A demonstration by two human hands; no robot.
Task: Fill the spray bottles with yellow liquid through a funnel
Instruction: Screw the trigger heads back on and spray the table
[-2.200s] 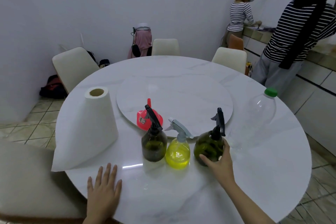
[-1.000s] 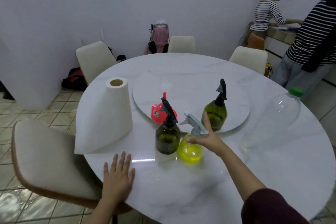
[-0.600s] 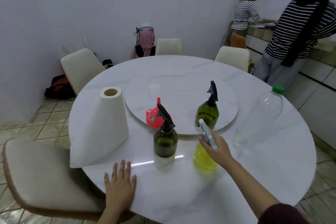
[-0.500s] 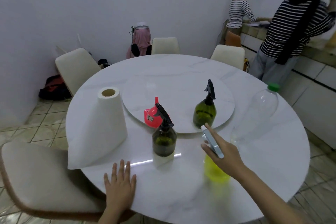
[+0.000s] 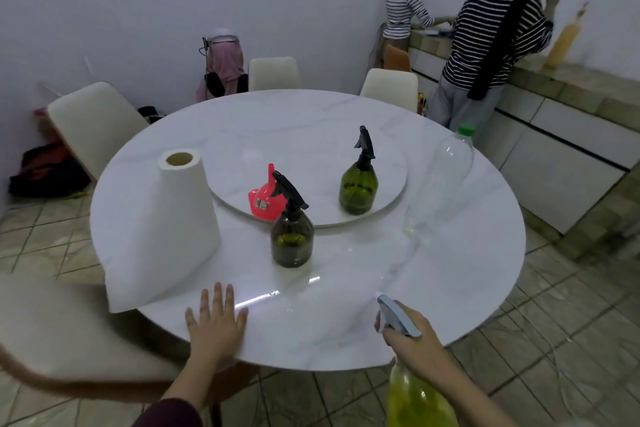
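My right hand (image 5: pixel 414 345) grips the neck of the yellow spray bottle (image 5: pixel 417 399), holding it off the near edge of the round table (image 5: pixel 450 270), over the tiled floor. My left hand (image 5: pixel 216 324) lies flat and open on the near rim. The stretch of tabletop between them is bare. Two green bottles (image 5: pixel 292 241) stand farther in.

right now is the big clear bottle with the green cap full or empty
Nearly empty: the clear bottle is see-through down to the table, with only a yellowish trace near its base.

Right hand (image 5: pixel 414 345) grips yellow spray bottle (image 5: pixel 417 395); left hand (image 5: pixel 216 324) flat on table (image 5: pixel 450 270).
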